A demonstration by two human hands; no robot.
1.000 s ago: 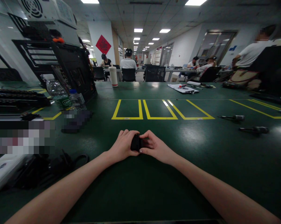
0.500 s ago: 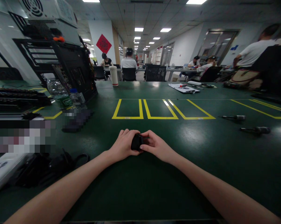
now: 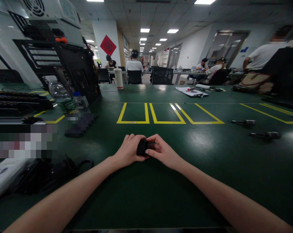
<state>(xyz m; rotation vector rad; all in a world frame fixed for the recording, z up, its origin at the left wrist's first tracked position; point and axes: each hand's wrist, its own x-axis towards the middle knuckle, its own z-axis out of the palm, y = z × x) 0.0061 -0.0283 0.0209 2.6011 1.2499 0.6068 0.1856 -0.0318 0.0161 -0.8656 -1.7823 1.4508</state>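
A small black block-like object (image 3: 141,147) is held between my two hands, just above or on the green table (image 3: 146,194); I cannot tell whether it touches the surface. My left hand (image 3: 128,150) is wrapped round its left side, thumb below and fingers over the far side. From the right, my right hand (image 3: 163,151) pinches the object's right edge between thumb and fingertips. Its exact kind is not clear, since the fingers cover part of it.
Yellow tape outlines (image 3: 133,122) mark the table beyond my hands. Two screwdriver-like tools (image 3: 265,135) lie to the right. At the left stand an open computer case (image 3: 76,71) and plastic bottles (image 3: 60,94), with black cables (image 3: 66,168) nearer. A white tumbler (image 3: 118,78) and clipboard (image 3: 191,92) are farther back.
Both hands stay in nearly the same place with the black object between them. The right fingertips have shifted very slightly to the left.
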